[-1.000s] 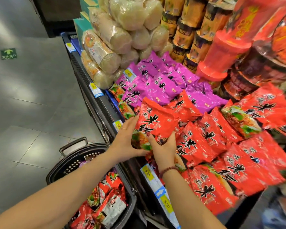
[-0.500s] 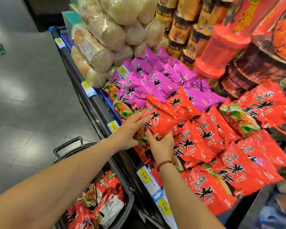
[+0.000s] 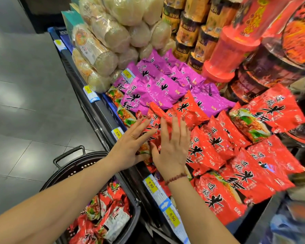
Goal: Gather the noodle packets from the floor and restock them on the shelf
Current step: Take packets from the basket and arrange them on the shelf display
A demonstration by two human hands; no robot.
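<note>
- Mostly, the shelf (image 3: 99, 113) carries a spread of red noodle packets (image 3: 209, 143), with purple packets (image 3: 158, 88) behind them.
- On the floor (image 3: 25, 103) below, a black basket (image 3: 81, 162) holds more red packets (image 3: 102, 213).
- The left hand (image 3: 128, 147) and right hand (image 3: 173, 145) lie flat, fingers (image 3: 175, 125) straight and gripping nothing, pressing one red packet (image 3: 155, 124) near the shelf's front edge.
- A bead bracelet (image 3: 176, 176) circles the right wrist.
</note>
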